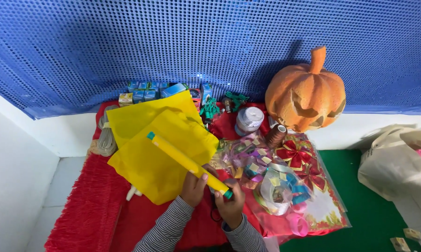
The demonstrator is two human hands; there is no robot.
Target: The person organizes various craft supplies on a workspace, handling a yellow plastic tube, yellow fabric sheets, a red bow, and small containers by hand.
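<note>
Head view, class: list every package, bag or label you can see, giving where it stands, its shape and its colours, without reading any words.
Small boxes: row at the back by the blue wall, rectangular, blue with one yellowish.
Clear plastic bag: right on the red cloth, flat, holding red and gold bows.
Cream bag: far right on the green floor, soft, crumpled.
Small tags: lower right floor, square, tan.

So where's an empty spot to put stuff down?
Bare red cloth shows left of the left hand, below the yellow paper. Green floor lies open between the ribbon bag and white bag. Near the pumpkin it is crowded.
</note>
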